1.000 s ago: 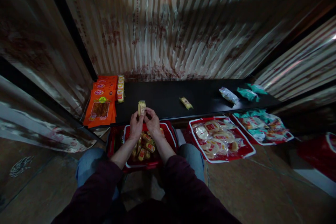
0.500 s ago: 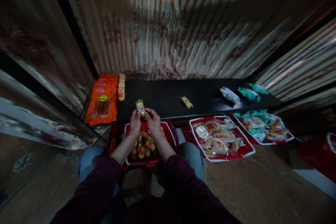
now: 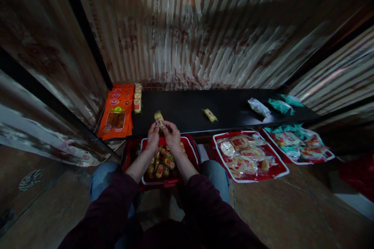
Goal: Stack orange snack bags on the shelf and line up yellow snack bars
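Between both hands is a small wrapped snack [image 3: 158, 117] in a yellowish packet, its far end pointing up over the shelf's front edge. My left hand [image 3: 153, 136] grips its near end from the left, fingers closed. Pressed against the same end from the right, my right hand [image 3: 172, 135] is closed on it too. Below them, a red basket [image 3: 191, 151] with a white rim holds many similar packets [image 3: 165, 162]. Another yellowish packet [image 3: 210, 115] lies alone on the black shelf [image 3: 178, 103].
Orange snack bags [image 3: 117, 114] lie at the shelf's left end beside a row of small packets [image 3: 137, 99]. Toward the right are a whitish packet [image 3: 258, 107] and teal packets [image 3: 281, 106]. Two more red baskets [image 3: 282, 172] of packaged food stand at right. A dark post [image 3: 84, 27] rises at left.
The held packet has tilted and turned slightly between my fingers, showing less of its front. The whole view has shifted a little; the things on the shelf stay in place.
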A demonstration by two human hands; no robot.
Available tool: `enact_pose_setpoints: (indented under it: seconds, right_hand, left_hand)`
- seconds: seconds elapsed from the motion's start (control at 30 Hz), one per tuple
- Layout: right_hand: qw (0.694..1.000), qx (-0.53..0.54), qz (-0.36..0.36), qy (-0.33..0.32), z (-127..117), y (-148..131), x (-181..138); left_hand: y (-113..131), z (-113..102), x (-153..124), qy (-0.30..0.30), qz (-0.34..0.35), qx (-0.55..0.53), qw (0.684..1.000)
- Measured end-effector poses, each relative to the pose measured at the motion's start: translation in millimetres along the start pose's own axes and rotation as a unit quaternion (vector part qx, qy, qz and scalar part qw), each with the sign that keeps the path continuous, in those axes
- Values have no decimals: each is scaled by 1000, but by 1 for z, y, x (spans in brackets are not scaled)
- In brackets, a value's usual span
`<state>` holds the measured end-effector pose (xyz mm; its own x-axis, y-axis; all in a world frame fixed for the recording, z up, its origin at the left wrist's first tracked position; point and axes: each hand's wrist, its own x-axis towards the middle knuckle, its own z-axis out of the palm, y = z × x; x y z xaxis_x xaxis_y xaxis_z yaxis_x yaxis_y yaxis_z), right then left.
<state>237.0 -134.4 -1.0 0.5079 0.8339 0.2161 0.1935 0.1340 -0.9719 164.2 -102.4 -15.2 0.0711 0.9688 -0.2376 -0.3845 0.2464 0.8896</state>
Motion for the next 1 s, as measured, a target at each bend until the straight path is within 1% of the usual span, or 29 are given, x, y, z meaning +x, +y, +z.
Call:
enact_pose_setpoints:
  seconds: [0.17, 0.33, 0.5, 0.57, 0.67, 0.8, 1.0]
  right_hand:
    - [999, -38, -27, 5, -3, -11, -2]
    - [996, -83, -41, -1, -6, -15, -3]
    - [993, -107, -40, -3, -10, -14, -2]
    - [993, -113, -42, 1, -11, -14, -1]
    - [992, -123, -42, 4, -12, -16, -1]
    - [992, -123, -25, 5, -12, -17, -1]
    - [991, -132, -9, 1, -10, -11, 1]
  left_hand:
    - [-2, -2, 1, -9, 26, 29, 999]
    - [0, 2, -1, 9, 1, 39, 999]
    - [4, 5, -5, 19, -15, 18, 1000]
    - [5, 6, -7, 16, -5, 11, 1000]
    - [4, 6, -8, 27, 19, 7, 999]
    - [2, 2, -7, 31, 28, -4, 999]
    - [6, -2, -8, 35, 51, 28, 998]
